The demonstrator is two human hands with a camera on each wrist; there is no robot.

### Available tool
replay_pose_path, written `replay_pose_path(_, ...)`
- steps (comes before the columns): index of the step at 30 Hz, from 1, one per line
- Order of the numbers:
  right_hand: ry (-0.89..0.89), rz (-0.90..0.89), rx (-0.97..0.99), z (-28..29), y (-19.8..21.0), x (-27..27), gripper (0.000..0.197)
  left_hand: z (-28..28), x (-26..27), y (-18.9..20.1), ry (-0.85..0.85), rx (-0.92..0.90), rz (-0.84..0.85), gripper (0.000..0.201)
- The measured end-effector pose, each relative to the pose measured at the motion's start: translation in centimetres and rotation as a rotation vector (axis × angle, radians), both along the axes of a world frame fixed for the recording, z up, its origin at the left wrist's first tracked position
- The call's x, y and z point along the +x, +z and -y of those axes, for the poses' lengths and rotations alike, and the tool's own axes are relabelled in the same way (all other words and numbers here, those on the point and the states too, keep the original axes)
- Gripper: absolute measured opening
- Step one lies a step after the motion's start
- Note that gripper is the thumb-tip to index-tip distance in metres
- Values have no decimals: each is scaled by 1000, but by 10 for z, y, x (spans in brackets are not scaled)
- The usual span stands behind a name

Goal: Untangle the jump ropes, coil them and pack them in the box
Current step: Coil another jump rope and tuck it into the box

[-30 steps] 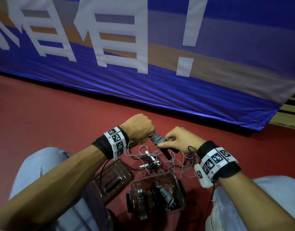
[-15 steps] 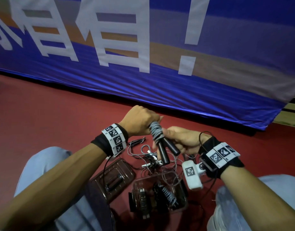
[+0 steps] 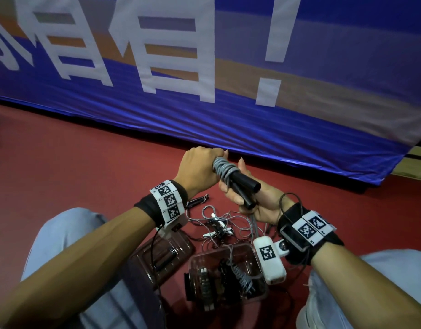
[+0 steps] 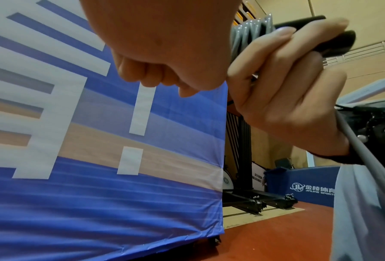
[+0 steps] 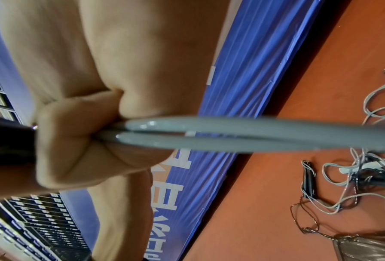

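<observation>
A jump rope with two black handles (image 3: 246,184) is held up above the floor, its grey cord (image 3: 222,169) wound round the handles' far end. My left hand (image 3: 200,167) grips that wound end from above. Turned palm up, my right hand (image 3: 257,200) curls round the handles from below. In the right wrist view two grey cord strands (image 5: 231,134) run out of the right fist (image 5: 86,141). The left wrist view shows the right fingers (image 4: 287,88) wrapped on a handle (image 4: 334,42). A clear box (image 3: 192,264) below holds coiled ropes.
A tangle of grey ropes (image 3: 219,224) with a loose black handle (image 5: 308,180) lies on the red floor between my knees. The box's clear lid (image 3: 166,255) lies left of the box. A blue banner (image 3: 204,115) hangs close ahead.
Both hands have raised the handle bundle away from the floor tangle. My right hand has turned palm up under the handles, whose free ends now point toward me.
</observation>
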State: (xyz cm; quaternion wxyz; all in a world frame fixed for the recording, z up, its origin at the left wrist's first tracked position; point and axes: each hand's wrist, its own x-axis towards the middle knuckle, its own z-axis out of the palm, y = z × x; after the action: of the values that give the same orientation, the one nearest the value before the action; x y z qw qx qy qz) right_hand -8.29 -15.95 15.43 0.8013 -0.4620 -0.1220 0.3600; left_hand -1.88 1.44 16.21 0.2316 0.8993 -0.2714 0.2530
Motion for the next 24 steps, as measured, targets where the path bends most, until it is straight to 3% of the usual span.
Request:
replay_pose_path(4,-162,-53,17,-6,7,-4,59,3,3,-2,39,-6,-162,44)
replay_pose_path(7,-266,-91,77,-9,5,-3,44,6,3,-4,73,-16,-330,15)
replay_pose_path(8,-293,-102,86,-10,4,-2,36,7,2,-5,81,-33,-372,14)
replay_pose_path(10,-344,-128,101,-13,5,-1,27,11,-1,-7,83,-107,-454,19)
replay_pose_path(14,-417,-222,173,-18,6,2,31,17,-7,-10,137,-135,-581,32)
replay_pose_path(18,-481,-311,172,-20,0,5,38,19,-3,-11,269,6,-581,33)
replay_pose_path(24,-585,-740,30,-12,-26,13,37,27,-9,-32,353,482,-596,21)
